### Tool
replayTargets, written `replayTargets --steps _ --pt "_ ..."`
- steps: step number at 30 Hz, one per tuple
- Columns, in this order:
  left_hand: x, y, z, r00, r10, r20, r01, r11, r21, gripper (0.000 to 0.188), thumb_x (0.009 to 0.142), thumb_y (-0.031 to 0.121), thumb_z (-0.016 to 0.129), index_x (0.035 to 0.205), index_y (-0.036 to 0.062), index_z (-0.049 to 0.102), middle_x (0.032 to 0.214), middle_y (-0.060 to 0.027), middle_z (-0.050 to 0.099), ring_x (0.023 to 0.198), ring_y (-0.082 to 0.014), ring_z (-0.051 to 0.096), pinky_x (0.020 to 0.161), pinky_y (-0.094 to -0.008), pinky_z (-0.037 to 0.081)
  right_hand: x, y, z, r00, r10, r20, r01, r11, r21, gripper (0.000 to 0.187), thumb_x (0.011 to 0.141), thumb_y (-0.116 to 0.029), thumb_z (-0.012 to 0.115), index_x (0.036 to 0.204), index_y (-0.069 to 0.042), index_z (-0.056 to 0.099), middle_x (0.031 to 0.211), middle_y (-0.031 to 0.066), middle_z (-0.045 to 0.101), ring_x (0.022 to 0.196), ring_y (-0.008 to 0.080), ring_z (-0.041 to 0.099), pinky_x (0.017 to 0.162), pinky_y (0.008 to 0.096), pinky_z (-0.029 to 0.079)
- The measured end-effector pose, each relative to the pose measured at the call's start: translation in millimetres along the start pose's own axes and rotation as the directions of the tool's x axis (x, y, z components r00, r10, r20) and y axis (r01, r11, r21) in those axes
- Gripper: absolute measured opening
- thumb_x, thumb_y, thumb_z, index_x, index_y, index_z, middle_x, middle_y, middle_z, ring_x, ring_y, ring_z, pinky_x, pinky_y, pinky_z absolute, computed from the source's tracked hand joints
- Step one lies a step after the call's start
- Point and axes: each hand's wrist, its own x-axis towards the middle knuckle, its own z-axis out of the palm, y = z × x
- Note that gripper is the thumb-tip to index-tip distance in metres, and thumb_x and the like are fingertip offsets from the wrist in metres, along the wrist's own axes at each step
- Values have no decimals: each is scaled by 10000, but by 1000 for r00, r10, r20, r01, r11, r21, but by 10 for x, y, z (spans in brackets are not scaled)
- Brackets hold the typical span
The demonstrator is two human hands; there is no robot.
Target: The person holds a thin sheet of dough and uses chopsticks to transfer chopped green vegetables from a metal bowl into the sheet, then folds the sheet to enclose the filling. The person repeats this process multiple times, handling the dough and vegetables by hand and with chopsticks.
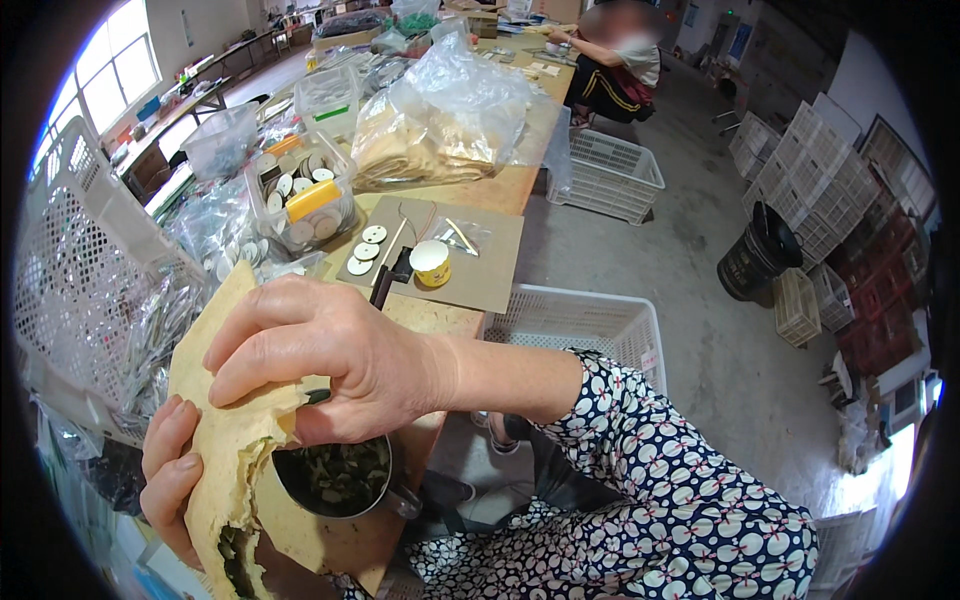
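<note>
A large pale yellow flatbread [225,430], folded, with a torn edge and dark green filling showing, is held up close in front of me. My left hand [172,470] grips it from the left side, fingers wrapped over its outer face. My right hand [330,350] presses its fingers onto the upper part, thumb near the ragged edge. Below the right hand a metal cup with a handle [398,498] stands on the table, with chopped cooked greens [345,475] inside. A black handle-like thing [382,288] runs behind my right hand; whether that hand holds it is hidden.
Beyond my hands, a cardboard sheet [480,285] bears a yellow paper cup [430,263], white discs [367,250] and thin sticks. Behind are a clear tub of discs [345,205] and a plastic bag [450,110]. White crates [605,175] stand on the floor; a person [615,70] crouches farther off.
</note>
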Motion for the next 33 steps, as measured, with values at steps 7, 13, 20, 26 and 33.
replayTargets --steps 7,13,20,26,33 --pt "14 -18 -12 1000 -29 -3 29 1000 -3 406 980 371 508 1211 39 472 1352 -252 467 1237 -333 505 1051 -418 408 28 15 -11 1000 -8 0 8 1000 6 387 871 -445 617 1007 -87 673 1061 88 645 958 291 616 823 395 473" --pt "-37 -51 -53 998 -63 -24 62 998 -15 417 980 391 495 1206 41 476 1346 -247 472 1241 -327 501 1060 -414 395 8 13 8 1000 1 -1 -1 1000 14 438 889 -499 590 1006 -87 679 1057 90 646 955 287 619 822 396 475" --pt "0 10 26 999 -19 -26 19 1000 8 411 979 391 500 1196 43 481 1347 -247 473 1242 -323 501 1059 -415 398 6 -3 -3 1000 11 -8 -11 1000 5 466 909 -526 555 1001 -87 680 1052 92 648 955 283 622 820 392 476" --pt "-30 -29 -11 999 -31 -35 31 999 -11 410 976 397 509 1173 38 479 1341 -250 480 1233 -327 506 1036 -412 420 8 4 11 1000 4 -2 -4 1000 19 520 922 -561 510 1008 -77 682 1054 106 651 952 296 623 818 396 476" --pt "160 71 91 989 29 -145 -37 998 -50 258 860 256 690 968 86 529 1059 -171 647 1050 -323 591 936 -418 457 95 -92 -62 998 -5 70 9 999 -49 326 853 -338 660 1043 -73 670 1078 115 653 972 310 623 833 410 476"
